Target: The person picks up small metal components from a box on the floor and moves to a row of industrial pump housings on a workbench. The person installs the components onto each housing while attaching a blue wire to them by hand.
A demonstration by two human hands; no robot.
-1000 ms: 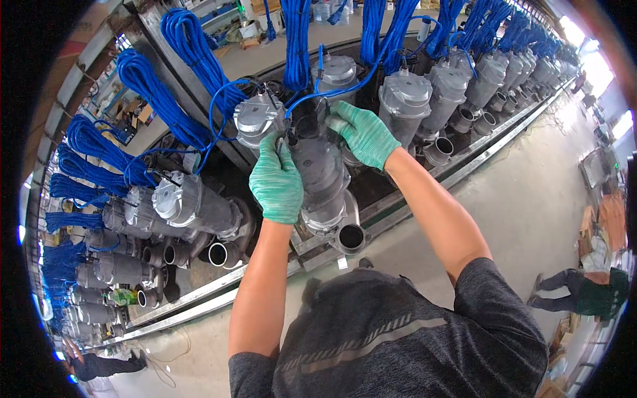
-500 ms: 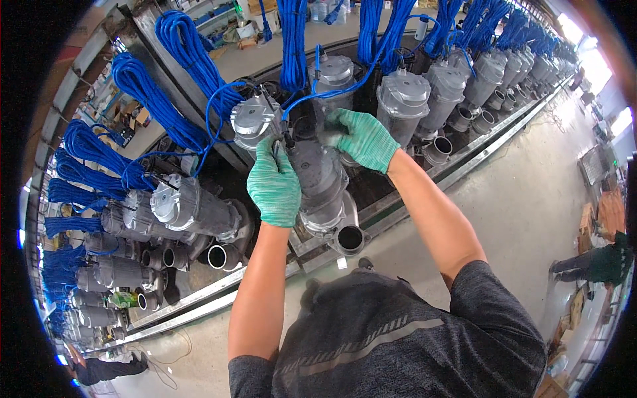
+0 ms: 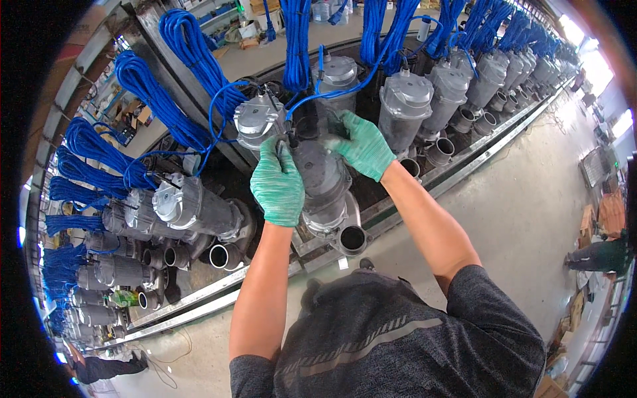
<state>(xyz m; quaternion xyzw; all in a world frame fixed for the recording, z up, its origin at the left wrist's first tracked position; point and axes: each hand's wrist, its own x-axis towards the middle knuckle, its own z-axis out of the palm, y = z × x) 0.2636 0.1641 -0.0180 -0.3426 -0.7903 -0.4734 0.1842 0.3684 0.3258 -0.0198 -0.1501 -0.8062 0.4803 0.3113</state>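
A grey metal pump (image 3: pixel 322 174) stands upright in front of me, and a blue cable (image 3: pixel 320 94) runs to its top through a dark cable fitting (image 3: pixel 290 127). My left hand (image 3: pixel 277 186), in a green knit glove, is at the left of that top beside the fitting. Its thumb and fingers are pinched together around something small and dark that I cannot make out. At the right of the same top is my right hand (image 3: pixel 366 149), gloved alike. Its fingers are bent toward the pump, their dark tips smeared by motion, so their hold is unclear.
Similar pumps stand in rows to the left (image 3: pixel 192 204) and right (image 3: pixel 405 99), with coiled blue cables (image 3: pixel 199 60) above them. A metal rail (image 3: pixel 219 302) edges the rack. A person (image 3: pixel 109 367) is at the lower left, another (image 3: pixel 600 256) at the far right.
My right hand has shifted slightly down and left over the pump top. The left hand keeps its pinch by the fitting. The person at far right has moved farther right.
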